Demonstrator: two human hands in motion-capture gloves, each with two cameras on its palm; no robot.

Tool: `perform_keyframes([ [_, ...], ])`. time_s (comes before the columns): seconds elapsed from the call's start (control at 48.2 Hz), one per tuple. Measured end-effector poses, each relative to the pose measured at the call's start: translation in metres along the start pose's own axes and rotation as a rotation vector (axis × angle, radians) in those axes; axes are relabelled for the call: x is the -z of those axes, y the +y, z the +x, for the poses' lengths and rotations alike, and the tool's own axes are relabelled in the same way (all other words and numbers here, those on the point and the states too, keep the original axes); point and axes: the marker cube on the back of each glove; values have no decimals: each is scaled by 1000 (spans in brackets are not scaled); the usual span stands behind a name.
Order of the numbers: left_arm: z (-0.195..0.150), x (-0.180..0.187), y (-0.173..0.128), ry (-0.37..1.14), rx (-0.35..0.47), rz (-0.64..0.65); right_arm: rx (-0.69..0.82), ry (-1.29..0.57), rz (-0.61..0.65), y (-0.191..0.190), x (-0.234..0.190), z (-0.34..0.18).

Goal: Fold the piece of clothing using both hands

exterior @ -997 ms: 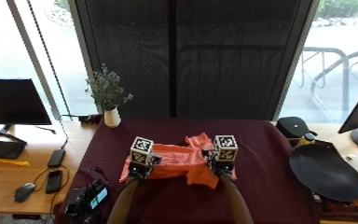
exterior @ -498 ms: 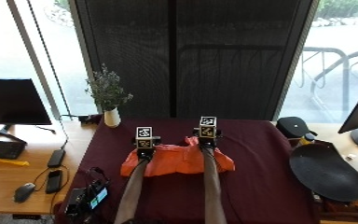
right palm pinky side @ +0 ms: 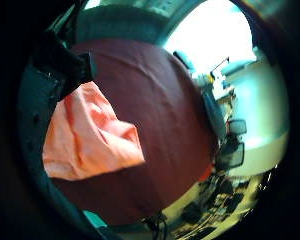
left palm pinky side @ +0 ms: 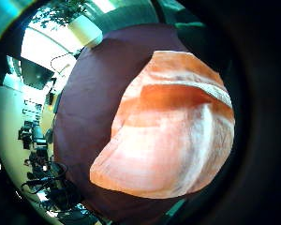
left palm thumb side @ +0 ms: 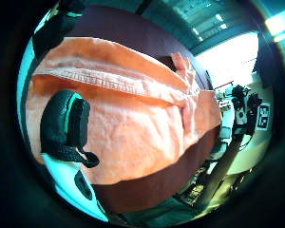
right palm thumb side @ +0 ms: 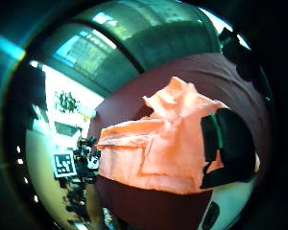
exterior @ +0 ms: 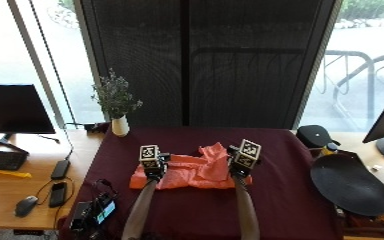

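An orange garment (exterior: 187, 175) lies rumpled on the dark red table (exterior: 278, 205), with a bunched flap (exterior: 213, 151) standing up on its far side. My left hand (exterior: 154, 169) is at the garment's left end and my right hand (exterior: 238, 169) at its right end. In the left thumb side palm view my thumb (left palm thumb side: 66, 124) is curled over the cloth (left palm thumb side: 137, 128), pinching it. The right thumb (right palm thumb side: 230, 143) likewise pinches the cloth's edge (right palm thumb side: 156, 146). The fabric (left palm pinky side: 171, 136) fills the left little finger side view, and one corner (right palm pinky side: 87, 137) shows in the right one.
A white vase of dried flowers (exterior: 119, 125) stands at the table's far left corner. A black round dish (exterior: 348, 185) sits off the right edge. A small device with cables (exterior: 92, 212) lies at the front left corner. A wooden desk (exterior: 19, 185) adjoins the left side.
Both hands pushed away across the table with the garment, spreading it wide, then drew slightly back toward me. The garment now looks narrower, with a flap raised at its far edge.
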Motion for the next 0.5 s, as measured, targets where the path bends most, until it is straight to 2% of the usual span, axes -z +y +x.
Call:
perform_keyframes([
  [0.104, -1, -1, -4, -50, -38, 88, -248, -31, -130, 36, 14, 53],
  [0.145, -7, -2, -7, -123, -21, 119, -334, -19, -213, 51, 14, 69],
  [0.208, -7, -7, -2, -185, 7, 79, -408, -30, -317, 67, 4, 85],
  [0.311, -10, -19, -11, -226, -9, 99, -403, -104, -382, 72, -10, 87],
  [0.394, -1, -34, -3, -153, -22, -7, -350, -215, -472, 78, -19, 77],
  [0.498, 4, -52, -1, -122, -33, -89, -353, -251, -455, 71, -34, 68],
])
